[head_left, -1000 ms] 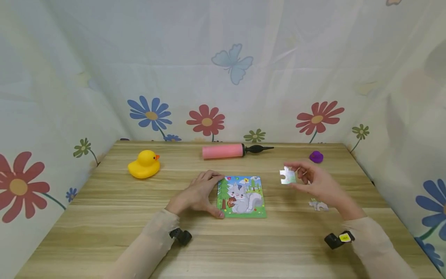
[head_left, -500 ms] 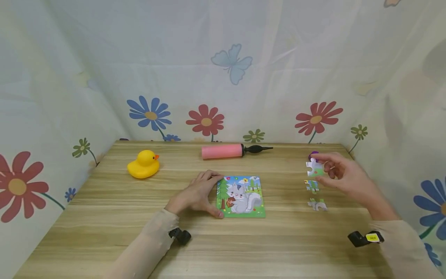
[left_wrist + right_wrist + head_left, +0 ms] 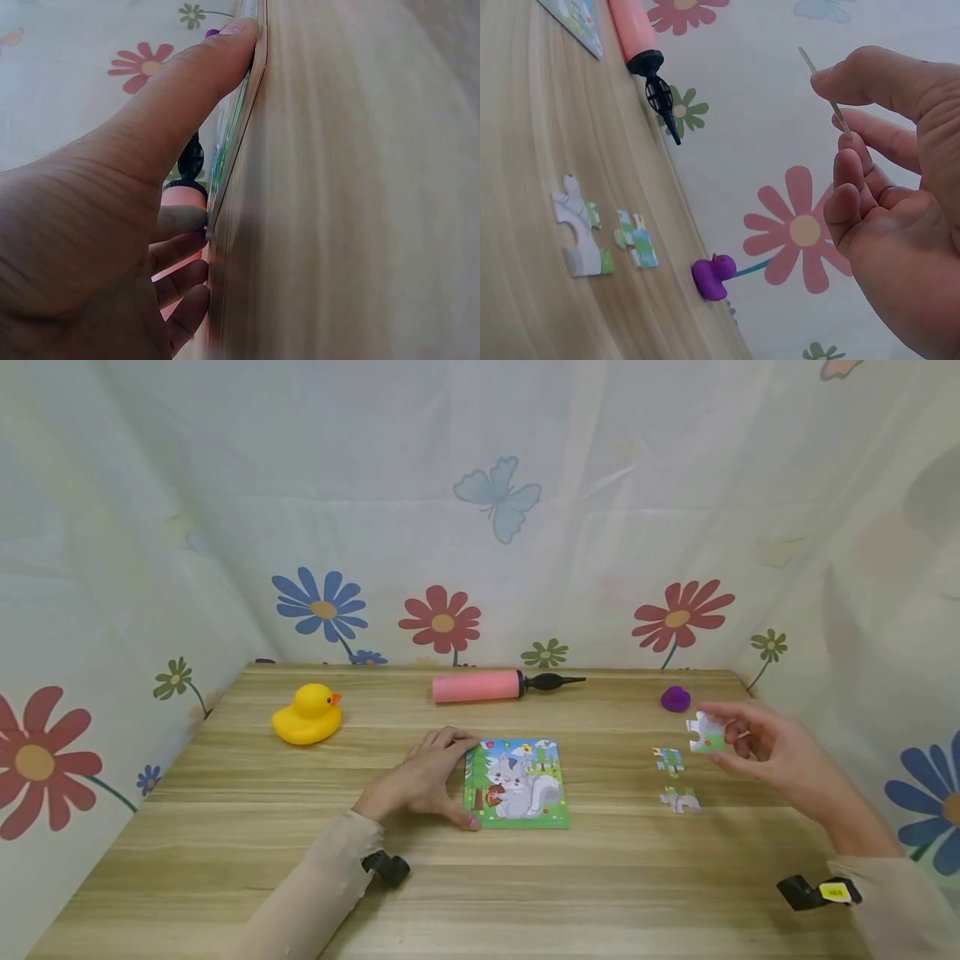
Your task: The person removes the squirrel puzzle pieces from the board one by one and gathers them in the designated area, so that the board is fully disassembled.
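Note:
My right hand (image 3: 776,760) pinches a jigsaw piece (image 3: 707,735) with white, grey and green print between thumb and fingertips, raised above the table's right side. In the right wrist view this piece shows edge-on as a thin strip. Below and left of it, two loose jigsaw pieces lie on the wood: a blue-green one (image 3: 670,762) and a grey-and-green one (image 3: 681,800). The left hand (image 3: 423,781) rests at the left edge of a squirrel jigsaw puzzle (image 3: 521,783). Its outstretched thumb touches the near corner, and its fingertips meet the far corner.
A yellow rubber duck (image 3: 307,717) stands at the back left. Along the back lies a pink hand pump (image 3: 476,687) with a black nozzle. The small purple duck (image 3: 676,698) sits just behind the raised piece. A flowered curtain (image 3: 495,568) encloses the table.
My right hand has carried the pinched jigsaw piece rightward, away from the puzzle, uncovering the loose pieces and passing in front of the purple duck. The left hand stays where it was.

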